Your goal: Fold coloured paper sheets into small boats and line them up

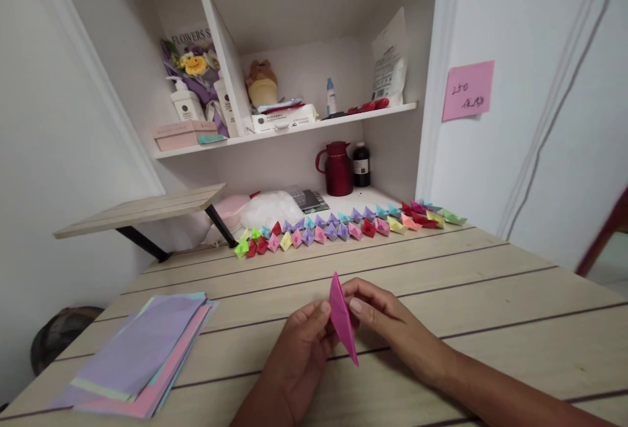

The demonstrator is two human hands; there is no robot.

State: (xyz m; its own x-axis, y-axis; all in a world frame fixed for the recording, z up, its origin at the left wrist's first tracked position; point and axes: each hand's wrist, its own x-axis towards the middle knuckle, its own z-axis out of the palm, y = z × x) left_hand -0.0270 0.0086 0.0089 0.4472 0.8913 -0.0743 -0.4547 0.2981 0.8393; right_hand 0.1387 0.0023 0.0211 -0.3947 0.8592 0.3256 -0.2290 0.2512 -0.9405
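Note:
A folded piece of bright pink paper (pixel 342 322), long and pointed at both ends, is held upright above the wooden table. My left hand (pixel 299 348) pinches it from the left, thumb on its near face. On the other side, my right hand (pixel 387 322) has its thumb and fingertips close around the paper's right edge; its fingers are curled and partly hidden. Beyond the hands, small folded paper boats (pixel 331 231) in many colours stand in two rows along the back of the table.
Coloured paper sheets (pixel 142 342) lie stacked at the left of the table (pixel 461 296). A small raised wooden shelf (pixel 147 208) stands behind them. On the cabinet base are a red jug (pixel 338 170) and a dark bottle (pixel 362 167). A pink note (pixel 468 90) sticks to the wall.

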